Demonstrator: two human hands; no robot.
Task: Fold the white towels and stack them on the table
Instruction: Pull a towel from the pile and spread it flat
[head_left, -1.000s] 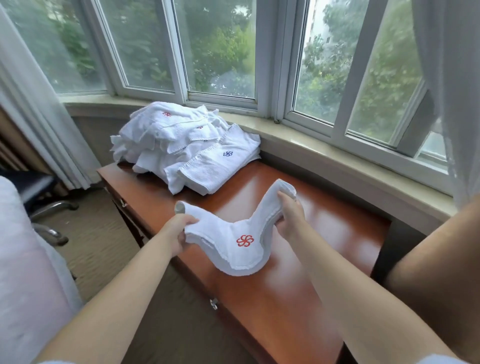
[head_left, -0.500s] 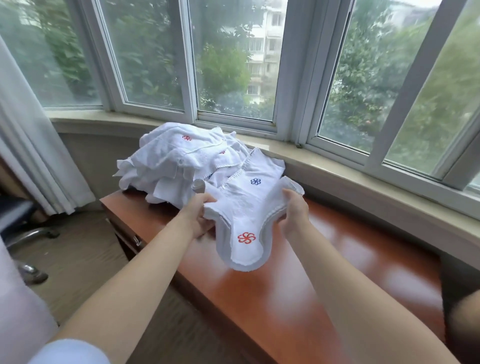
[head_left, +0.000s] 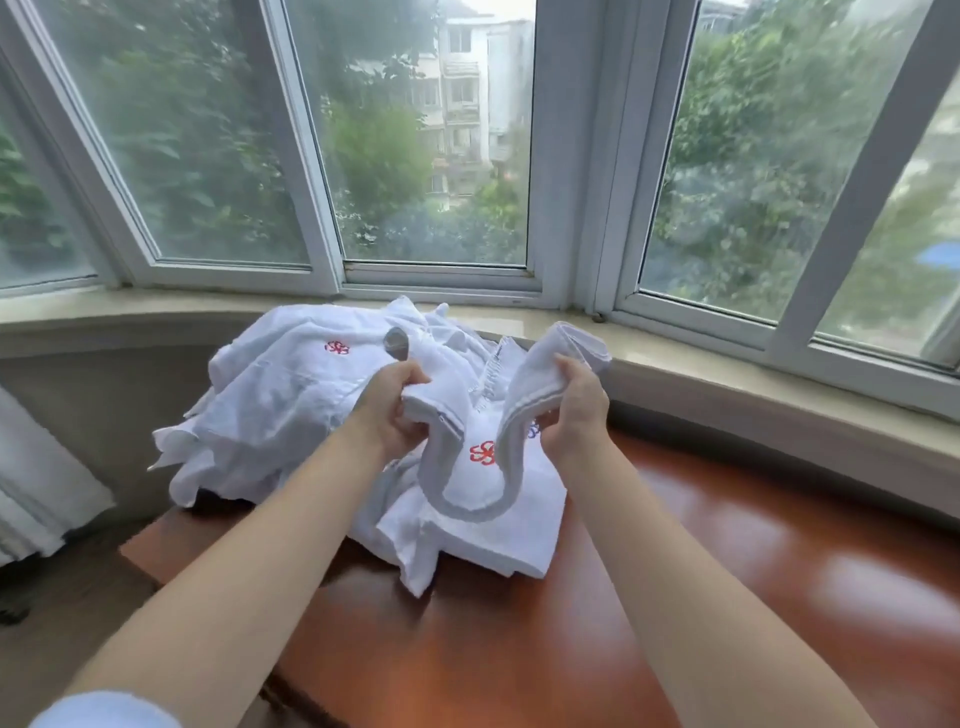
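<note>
Head view, both forearms out, left hand (head_left: 390, 410) & right hand (head_left: 571, 410) fingers curled — gripping folded towel (head_left: 480, 467) ends, sagging over pile (head_left: 291, 410)

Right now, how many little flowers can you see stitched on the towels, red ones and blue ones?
Red flowers: 2, the held towel flower and the pile flower
Blue flowers: 1, the blue flower half hidden beside the right hand
Total: 3
</note>
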